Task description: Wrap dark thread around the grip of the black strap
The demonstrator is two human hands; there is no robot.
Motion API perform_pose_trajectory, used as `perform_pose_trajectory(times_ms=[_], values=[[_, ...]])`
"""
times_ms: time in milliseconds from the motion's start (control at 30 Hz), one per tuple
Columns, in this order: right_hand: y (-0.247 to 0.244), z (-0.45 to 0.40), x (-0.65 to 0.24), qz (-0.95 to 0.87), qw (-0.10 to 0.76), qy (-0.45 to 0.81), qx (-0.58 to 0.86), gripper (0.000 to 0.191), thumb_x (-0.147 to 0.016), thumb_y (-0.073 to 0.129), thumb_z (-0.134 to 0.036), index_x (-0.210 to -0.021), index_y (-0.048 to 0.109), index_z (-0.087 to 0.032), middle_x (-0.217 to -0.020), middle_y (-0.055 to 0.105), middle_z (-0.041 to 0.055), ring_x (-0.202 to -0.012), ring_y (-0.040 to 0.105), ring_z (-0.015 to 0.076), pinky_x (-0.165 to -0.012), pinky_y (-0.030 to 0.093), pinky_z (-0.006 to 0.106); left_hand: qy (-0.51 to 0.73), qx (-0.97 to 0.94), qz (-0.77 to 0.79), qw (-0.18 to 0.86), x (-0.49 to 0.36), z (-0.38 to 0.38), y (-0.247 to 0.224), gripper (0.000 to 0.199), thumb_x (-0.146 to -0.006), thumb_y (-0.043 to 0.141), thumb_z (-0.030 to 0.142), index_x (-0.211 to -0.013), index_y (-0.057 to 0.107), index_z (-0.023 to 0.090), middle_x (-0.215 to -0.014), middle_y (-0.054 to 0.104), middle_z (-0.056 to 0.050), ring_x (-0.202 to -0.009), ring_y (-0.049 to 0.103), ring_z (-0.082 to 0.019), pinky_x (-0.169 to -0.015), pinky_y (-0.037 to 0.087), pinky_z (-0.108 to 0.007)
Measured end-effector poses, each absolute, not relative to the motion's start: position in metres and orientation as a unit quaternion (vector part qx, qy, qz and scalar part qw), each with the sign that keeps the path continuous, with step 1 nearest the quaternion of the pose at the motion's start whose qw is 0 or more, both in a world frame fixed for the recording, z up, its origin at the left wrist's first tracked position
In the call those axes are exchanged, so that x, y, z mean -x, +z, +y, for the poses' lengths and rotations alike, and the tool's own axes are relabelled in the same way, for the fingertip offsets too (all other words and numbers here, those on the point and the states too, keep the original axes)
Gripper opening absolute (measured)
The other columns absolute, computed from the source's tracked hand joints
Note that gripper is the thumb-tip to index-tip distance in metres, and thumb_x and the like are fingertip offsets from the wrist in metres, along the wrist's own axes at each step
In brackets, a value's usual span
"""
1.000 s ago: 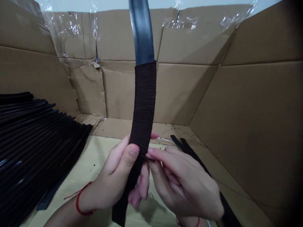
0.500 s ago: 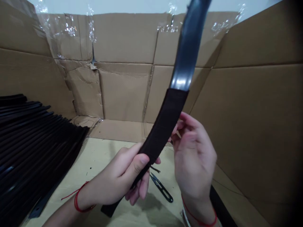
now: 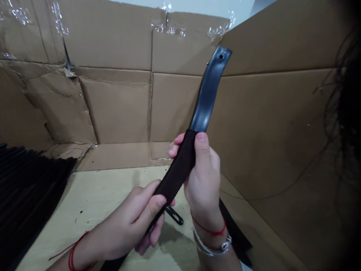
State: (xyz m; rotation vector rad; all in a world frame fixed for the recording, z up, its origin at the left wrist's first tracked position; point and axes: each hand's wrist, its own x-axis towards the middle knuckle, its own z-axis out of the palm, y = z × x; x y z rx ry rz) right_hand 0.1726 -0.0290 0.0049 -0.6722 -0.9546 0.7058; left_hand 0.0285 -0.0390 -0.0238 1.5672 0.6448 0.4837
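Both my hands hold a curved black strip (image 3: 207, 94) with a hole near its raised upper end. Its lower part is wrapped in dark brown cord (image 3: 180, 165). My right hand (image 3: 203, 177) is shut around the top of the wrap, its thumb by the wrap's edge. Lower down, my left hand (image 3: 126, 222) grips the wrapped part with the fingers curled beneath it. The strip's lower end is hidden behind my left hand. Just below that hand, the black handle of a pair of thread snips (image 3: 175, 215) shows, with its blades hidden.
A stack of black strips (image 3: 28, 180) lies at the left of the pale wooden table (image 3: 98, 195). Another black strip (image 3: 237, 233) lies under my right forearm. Cardboard walls (image 3: 118, 109) with clear tape stand behind and right. Dark hair (image 3: 344, 113) hangs at the right edge.
My right hand has closed around the top of the wrap. The strip now stands higher, showing its holed end, and the view has swung right. The snips are mostly hidden.
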Motion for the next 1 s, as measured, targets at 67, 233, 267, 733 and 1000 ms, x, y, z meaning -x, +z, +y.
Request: perform_pose_trajectory(times_ms=[67, 233, 267, 733, 1000], values=[[0.004, -0.03, -0.169, -0.44, 0.782, 0.316, 0.307, 0.041, -0.097, 0.042, -0.05, -0.081, 0.062, -0.017, -0.063, 0.06, 0.0005, -0.058, 0.057, 0.0121, -0.051, 0.044, 0.021, 0.217, -0.687, 0.278, 0.635, -0.03, -0.041, -0.025, 0.036, -0.093, 0.033, 0.054, -0.095, 0.044, 0.02, -0.05, 0.047, 0.008, -0.032, 0.035, -0.003, -0.033, 0.029, -0.011], [0.004, -0.033, -0.162, -0.444, 0.797, 0.312, 0.266, 0.037, -0.099, 0.041, -0.045, -0.082, 0.059, -0.017, -0.061, 0.054, -0.0006, -0.057, 0.054, 0.0118, -0.054, 0.045, 0.022, 0.233, -0.715, 0.256, 0.607, -0.033, -0.045, -0.026, 0.034, -0.096, 0.03, 0.05, -0.091, 0.044, 0.019, -0.05, 0.042, 0.008, -0.036, 0.029, -0.002, -0.037, 0.025, -0.012], [0.005, -0.033, -0.16, -0.444, 0.8, 0.312, 0.258, 0.036, -0.099, 0.041, -0.044, -0.082, 0.058, -0.018, -0.06, 0.052, -0.0008, -0.057, 0.053, 0.0118, -0.055, 0.045, 0.022, 0.235, -0.72, 0.255, 0.601, -0.034, -0.045, -0.026, 0.033, -0.096, 0.03, 0.049, -0.091, 0.044, 0.019, -0.051, 0.042, 0.008, -0.037, 0.029, -0.002, -0.038, 0.025, -0.013], [-0.005, -0.045, -0.127, -0.48, 0.773, 0.372, 0.183, 0.027, -0.102, 0.035, -0.039, -0.095, 0.051, -0.019, -0.066, 0.062, 0.0012, -0.067, 0.063, 0.0141, -0.068, 0.053, 0.027, 0.295, -0.7, 0.257, 0.597, -0.021, -0.047, -0.014, 0.043, -0.095, 0.036, 0.045, -0.129, 0.044, 0.02, -0.053, 0.044, 0.006, -0.041, 0.034, -0.005, -0.038, 0.029, -0.015], [-0.008, -0.039, -0.129, -0.58, 0.656, 0.425, 0.232, 0.03, -0.102, 0.037, -0.038, -0.107, 0.059, -0.02, -0.098, 0.069, 0.0063, -0.093, 0.067, 0.0173, -0.084, 0.055, 0.032, 0.376, -0.608, 0.266, 0.647, -0.008, -0.039, -0.01, 0.049, -0.095, 0.039, 0.045, -0.137, 0.033, 0.021, -0.05, 0.046, 0.008, -0.034, 0.034, -0.003, -0.033, 0.028, -0.01]])
